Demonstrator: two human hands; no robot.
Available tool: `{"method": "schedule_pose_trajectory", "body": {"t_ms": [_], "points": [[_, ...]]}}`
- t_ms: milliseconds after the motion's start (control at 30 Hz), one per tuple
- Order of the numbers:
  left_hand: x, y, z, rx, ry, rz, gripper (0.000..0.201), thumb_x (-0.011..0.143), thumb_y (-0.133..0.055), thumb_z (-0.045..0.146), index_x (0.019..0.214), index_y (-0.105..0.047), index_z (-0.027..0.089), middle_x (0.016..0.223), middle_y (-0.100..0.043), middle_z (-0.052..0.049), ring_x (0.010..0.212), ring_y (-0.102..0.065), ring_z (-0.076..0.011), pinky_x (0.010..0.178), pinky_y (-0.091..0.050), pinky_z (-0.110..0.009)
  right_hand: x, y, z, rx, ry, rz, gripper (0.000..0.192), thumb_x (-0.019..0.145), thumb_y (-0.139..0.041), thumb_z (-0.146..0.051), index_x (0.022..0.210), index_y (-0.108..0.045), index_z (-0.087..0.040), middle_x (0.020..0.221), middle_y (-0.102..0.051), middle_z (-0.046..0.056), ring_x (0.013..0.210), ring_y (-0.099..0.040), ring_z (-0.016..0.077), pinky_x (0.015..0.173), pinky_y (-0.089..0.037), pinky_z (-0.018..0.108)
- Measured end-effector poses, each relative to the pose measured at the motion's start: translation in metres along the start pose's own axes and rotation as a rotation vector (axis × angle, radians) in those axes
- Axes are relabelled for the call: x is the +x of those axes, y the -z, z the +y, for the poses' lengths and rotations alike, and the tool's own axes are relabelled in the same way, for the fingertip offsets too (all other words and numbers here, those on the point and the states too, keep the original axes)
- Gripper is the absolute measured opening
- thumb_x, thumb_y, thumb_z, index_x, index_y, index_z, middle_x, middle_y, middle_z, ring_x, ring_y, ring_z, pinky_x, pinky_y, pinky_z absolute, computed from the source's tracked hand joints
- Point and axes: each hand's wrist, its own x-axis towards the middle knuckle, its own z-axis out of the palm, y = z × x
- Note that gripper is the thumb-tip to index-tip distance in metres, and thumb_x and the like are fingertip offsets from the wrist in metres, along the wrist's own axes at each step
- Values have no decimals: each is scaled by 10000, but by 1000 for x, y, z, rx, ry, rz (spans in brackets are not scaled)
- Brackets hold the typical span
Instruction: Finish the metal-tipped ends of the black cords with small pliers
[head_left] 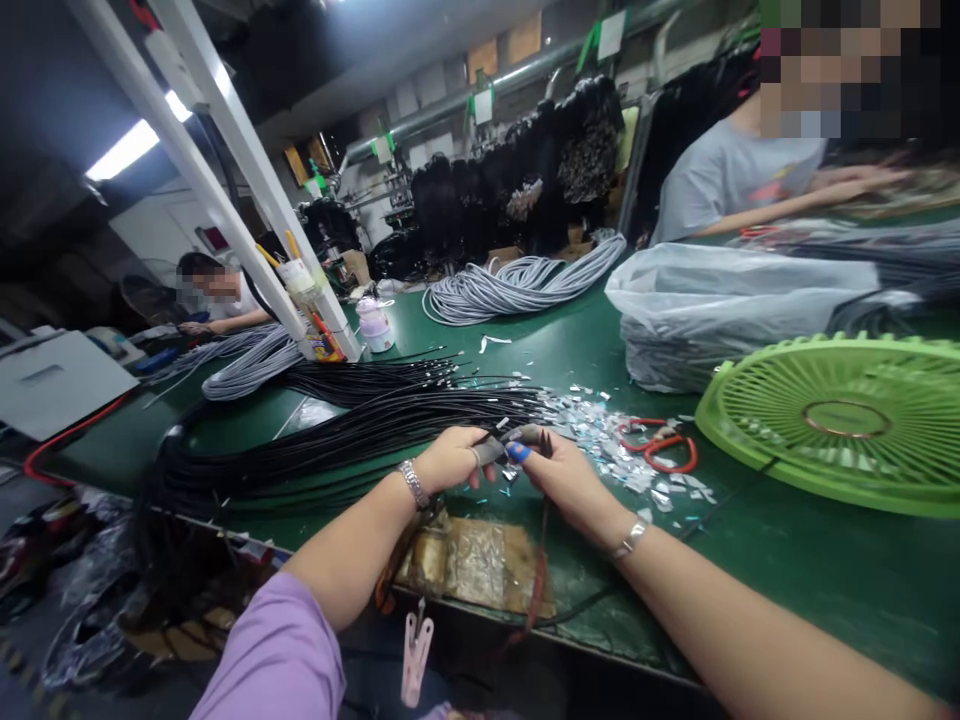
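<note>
Both hands meet at the bench edge — left hand [450,458] and right hand [564,478] pinch one thin black cable end [525,436] between taped fingertips [517,452], the long black cable bundle [360,425] fanned leftward, red-handled snips [660,448] just right — within reach.

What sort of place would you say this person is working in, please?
Probably a cable assembly workshop: bundles of black cables and coiled grey cables cover a long green workbench, with other workers seated alongside.
</note>
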Motion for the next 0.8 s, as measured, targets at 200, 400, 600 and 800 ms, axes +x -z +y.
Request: {"method": "schedule_pose_trajectory", "body": {"t_ms": [200, 400, 600, 800], "points": [[-2, -4, -8, -180, 26, 59, 484, 651, -632, 625, 642, -473, 168, 503, -527, 39, 332, -387, -47, 362, -260, -185, 3, -4, 5, 80, -41, -93, 287, 658, -724, -436, 761, -613, -192, 481, -392, -93, 410, -242, 55, 386, -168, 215], [-7, -4, -14, 193, -175, 312, 251, 760, -589, 365, 628, -526, 160, 552, -529, 25, 502, -433, -85, 510, -327, -213, -1, -8, 3, 84, -122, -63, 375, 583, -776, -465, 716, -562, -188, 480, -401, -88, 421, -279, 55, 384, -163, 211], [-13, -5, -13, 461, -256, 394, 137, 759, -572, 246, 650, -584, 164, 583, -547, 9, 551, -423, -108, 541, -274, -237, -4, -9, 3, 66, -117, -49, 406, 587, -764, -521, 660, -541, -189, 479, -385, -81, 430, -272, 56, 390, -177, 215], [-11, -5, -13, 373, -214, 326, 192, 778, -573, 311, 660, -579, 160, 581, -555, 9, 541, -441, -105, 537, -309, -226, -3, -8, 5, 18, -109, -33, 414, 602, -740, -552, 669, -574, -178, 475, -407, -72, 423, -295, 61, 388, -192, 219]]}}
